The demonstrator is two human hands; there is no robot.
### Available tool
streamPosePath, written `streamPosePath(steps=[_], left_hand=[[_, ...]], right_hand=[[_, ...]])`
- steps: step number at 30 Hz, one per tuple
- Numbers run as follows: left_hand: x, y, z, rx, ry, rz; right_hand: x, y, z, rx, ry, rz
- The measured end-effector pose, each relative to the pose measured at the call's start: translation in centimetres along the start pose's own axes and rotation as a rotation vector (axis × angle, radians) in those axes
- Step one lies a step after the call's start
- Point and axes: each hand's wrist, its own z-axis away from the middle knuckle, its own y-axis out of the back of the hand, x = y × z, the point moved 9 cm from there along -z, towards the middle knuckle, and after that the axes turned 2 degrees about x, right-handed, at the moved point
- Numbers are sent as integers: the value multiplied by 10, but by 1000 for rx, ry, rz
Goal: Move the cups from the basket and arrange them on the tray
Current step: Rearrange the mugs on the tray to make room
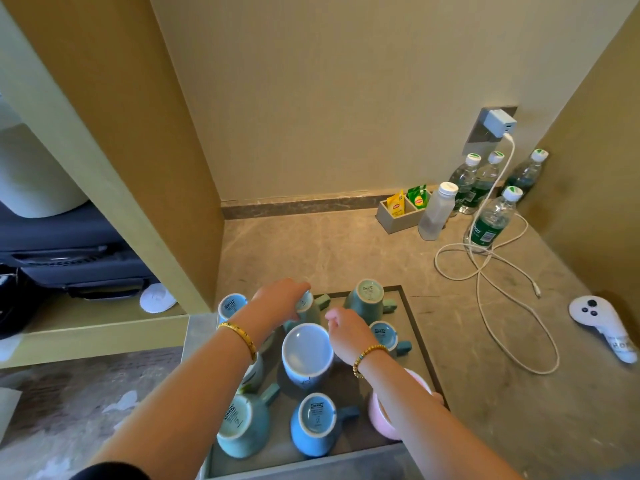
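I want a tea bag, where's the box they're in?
The tea box sits at the back right of the counter, left of the white bottle and the water bottles.

On the dark grey tray (pixel 414 327), the upturned cups run from teal green at the far edge (pixel 366 299) to sky blue at the near edge (pixel 313 426), with a pale aqua one (pixel 242 427) at the near left corner and a pink one (pixel 381 415) at the right edge. The middle cup (pixel 305 355) is white with a blue-grey base. Both wrists carry gold bracelets (pixel 242 337). The countertop (pixel 346 244) is veined beige-grey stone; a white cable (pixel 485 271) loops across it beside green-labelled clear bottles (pixel 490 223) and yellow and green tea sachets (pixel 407 200).
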Motion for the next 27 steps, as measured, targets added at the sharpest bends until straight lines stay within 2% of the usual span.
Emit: streamPosePath(steps=[9, 11, 13, 14, 15, 17, 20, 22, 27], left_hand=[[1, 2, 17, 87, 35, 14], [-2, 12, 27, 228, 69, 63], [-6, 25, 41, 389, 88, 169], [-7, 27, 48, 416, 93, 226], [-7, 23, 52, 388, 79, 268], [4, 3, 58, 197, -22, 260], [15, -27, 70, -49, -135, 213], [15, -34, 75, -60, -136, 211], [12, -36, 77, 30, -40, 142]], right_hand=[[1, 4, 11, 37, 17, 125], [2, 6, 15, 39, -5, 186], [4, 0, 19, -56, -38, 243], [5, -7, 20, -128, -42, 265], [6, -13, 23, -191, -48, 291], [8, -21, 28, -251, -90, 248], [4, -23, 34, -236, -84, 265], [6, -21, 34, -204, -121, 188], [4, -22, 22, -133, -106, 39]])
